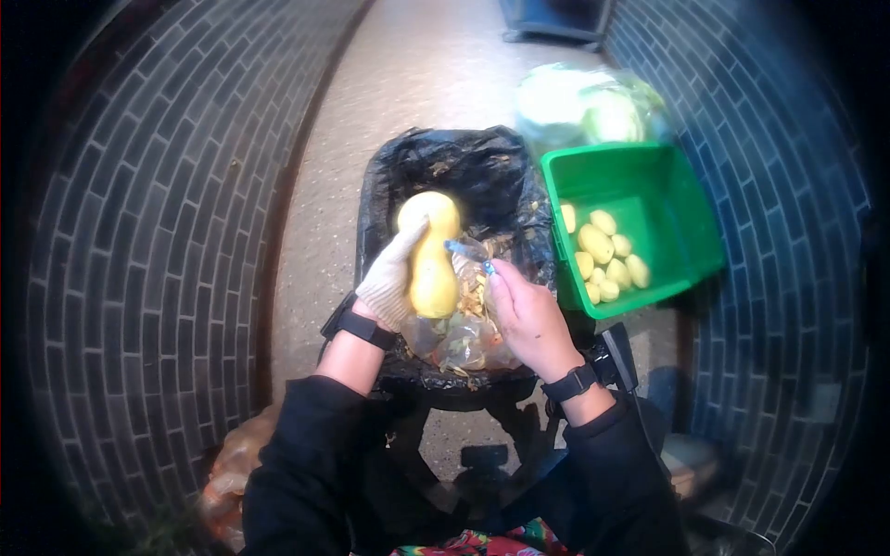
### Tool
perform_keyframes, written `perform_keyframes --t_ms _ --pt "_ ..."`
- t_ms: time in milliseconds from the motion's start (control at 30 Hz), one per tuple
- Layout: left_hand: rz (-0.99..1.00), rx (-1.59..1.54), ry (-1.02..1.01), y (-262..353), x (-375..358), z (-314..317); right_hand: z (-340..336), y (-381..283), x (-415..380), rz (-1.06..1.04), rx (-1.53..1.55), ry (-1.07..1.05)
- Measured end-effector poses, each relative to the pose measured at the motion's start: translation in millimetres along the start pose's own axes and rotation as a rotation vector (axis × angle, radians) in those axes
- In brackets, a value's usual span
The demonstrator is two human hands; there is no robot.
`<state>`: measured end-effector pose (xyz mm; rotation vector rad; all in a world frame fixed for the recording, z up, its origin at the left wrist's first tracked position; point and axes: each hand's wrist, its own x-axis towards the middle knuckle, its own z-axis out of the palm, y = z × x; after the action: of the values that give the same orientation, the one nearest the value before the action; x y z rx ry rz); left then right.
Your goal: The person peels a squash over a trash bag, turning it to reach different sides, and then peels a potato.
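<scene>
My left hand (394, 273), in a whitish knit glove, is closed round a yellow butternut squash (433, 278), which stands lengthwise over a container lined with a black plastic bag (399, 167). The squash's surface looks smooth and pale yellow. My bare right hand (527, 315) is closed on a small blue-and-grey peeler (471, 250). Its tip lies against or very near the squash's right side; contact is hard to make out. Below the hands, peelings (473, 295) and crumpled clear plastic (464, 343) lie in the lined container.
To the right stands a green tub (640, 208) holding several peeled potatoes (598, 243). Behind it sits a clear bag of pale green vegetables (593, 102). Brick walls (176, 204) run along both sides. An orange-tinted bag (236, 473) lies at lower left.
</scene>
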<state>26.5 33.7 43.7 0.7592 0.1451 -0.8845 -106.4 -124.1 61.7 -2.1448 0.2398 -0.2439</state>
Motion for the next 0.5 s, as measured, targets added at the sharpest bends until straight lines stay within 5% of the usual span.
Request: perform_keyframes --t_ms 233,500 --pt "0.044 -0.012 -0.014 0.1 -1.6 7.8 -1.7 7.2 -1.1 0.026 -0.099 -0.021" --pt "0.299 0.341 0.080 -15.1 7.6 5.0 -4.8 -6.7 -1.7 0.031 -0.092 -0.012"
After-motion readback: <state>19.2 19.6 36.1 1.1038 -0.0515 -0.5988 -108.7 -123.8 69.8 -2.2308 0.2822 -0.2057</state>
